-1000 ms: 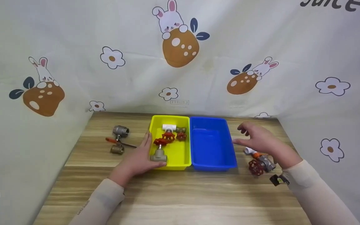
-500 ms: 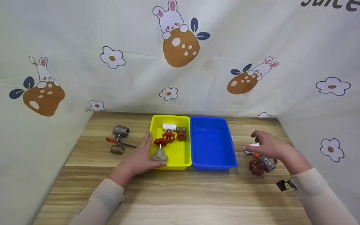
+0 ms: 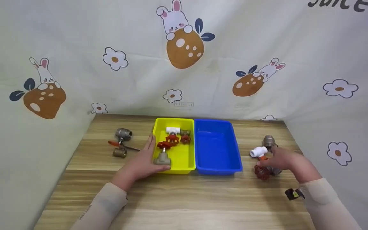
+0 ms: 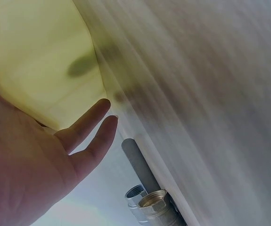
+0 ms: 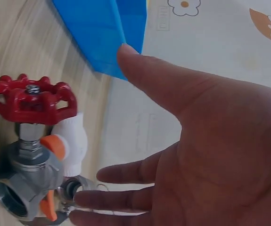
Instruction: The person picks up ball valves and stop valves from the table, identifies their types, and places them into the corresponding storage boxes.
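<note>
My left hand [image 3: 139, 164] lies along the left wall of the yellow bin [image 3: 183, 156], fingers extended outside it and the thumb at its front corner. Inside that bin are several valves with red handwheels; a beige valve [image 3: 163, 157] is nearest the thumb. On the right, my right hand [image 3: 283, 158] hovers low over a group of valves, its fingers extended in the right wrist view. Below it are a metal gate valve [image 5: 29, 165] with a red handwheel and a white plastic ball valve [image 3: 258, 152] with an orange handle. Another metal valve [image 3: 269, 141] stands behind, partly hidden.
A blue bin [image 3: 217, 147] adjoins the yellow one on its right. Left of the bins on the wooden table [image 3: 184, 201] lie a metal ball valve [image 3: 123, 134] and a brass fitting [image 3: 119, 152]. A printed curtain [image 3: 133, 86] rises behind and at both sides.
My right hand has moved rightward and down from beside the blue bin to over the group of valves. My left hand stays at the yellow bin.
</note>
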Demonstrator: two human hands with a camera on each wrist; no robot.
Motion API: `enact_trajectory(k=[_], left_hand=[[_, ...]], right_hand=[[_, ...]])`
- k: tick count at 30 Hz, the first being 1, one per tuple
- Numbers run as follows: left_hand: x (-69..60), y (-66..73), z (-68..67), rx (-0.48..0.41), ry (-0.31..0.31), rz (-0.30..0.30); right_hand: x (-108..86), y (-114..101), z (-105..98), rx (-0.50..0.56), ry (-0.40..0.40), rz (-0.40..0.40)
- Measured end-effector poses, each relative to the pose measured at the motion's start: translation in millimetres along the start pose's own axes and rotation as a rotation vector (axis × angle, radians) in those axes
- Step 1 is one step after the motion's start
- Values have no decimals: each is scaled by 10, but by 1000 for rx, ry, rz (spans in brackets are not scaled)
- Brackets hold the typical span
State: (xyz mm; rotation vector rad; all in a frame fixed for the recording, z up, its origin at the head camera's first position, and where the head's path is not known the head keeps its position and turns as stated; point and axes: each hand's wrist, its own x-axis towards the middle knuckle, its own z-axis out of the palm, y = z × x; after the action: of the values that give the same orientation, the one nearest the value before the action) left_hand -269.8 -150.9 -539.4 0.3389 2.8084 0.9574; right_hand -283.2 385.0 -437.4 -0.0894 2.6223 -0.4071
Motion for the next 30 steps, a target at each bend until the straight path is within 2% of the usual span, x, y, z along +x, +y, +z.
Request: enact_trajectory(k=[3, 10, 14, 22, 30], left_hand=[[3, -4, -1, 4, -2, -2], [1, 8, -2, 27, 10, -2], [-1, 9, -3, 24, 9, -1], [-7, 10, -6, 23, 9, -2], [-10, 15, -9, 6, 0, -10]], right_hand=[[16, 40, 51, 4, -6, 41], [63, 97, 157, 61, -20, 62], [83, 98, 192, 33, -16, 94], [165, 178, 312, 16, 24, 50], [202, 200, 374, 11, 8, 79]])
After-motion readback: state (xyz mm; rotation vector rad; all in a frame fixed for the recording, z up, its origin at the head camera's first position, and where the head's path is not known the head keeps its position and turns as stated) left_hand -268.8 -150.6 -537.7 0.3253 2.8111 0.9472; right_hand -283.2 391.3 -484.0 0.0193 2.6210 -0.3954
